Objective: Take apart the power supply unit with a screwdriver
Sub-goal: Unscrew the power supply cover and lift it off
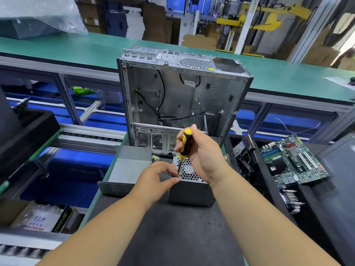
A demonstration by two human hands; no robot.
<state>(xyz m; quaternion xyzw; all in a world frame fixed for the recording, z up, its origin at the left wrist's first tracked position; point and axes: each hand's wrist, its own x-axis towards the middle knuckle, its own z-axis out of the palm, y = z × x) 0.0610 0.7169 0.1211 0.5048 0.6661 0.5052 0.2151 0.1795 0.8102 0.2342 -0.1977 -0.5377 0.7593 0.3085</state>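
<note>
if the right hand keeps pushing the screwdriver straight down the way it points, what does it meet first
The right hand grips the yellow-and-black screwdriver pointing down, so it would first meet the grey metal power supply box at its honeycomb grille corner, beside the left hand's fingertips. Exact contact is unclear.

Single head-worn view, looking forward and down — close over the dark work mat (172, 227); wide-angle

The power supply (192, 187) is set on the mat (172, 227), before the open case (180, 96). A metal cover (126, 169) is placed just left of it. A motherboard (294, 160) is laid well to the right.
</note>
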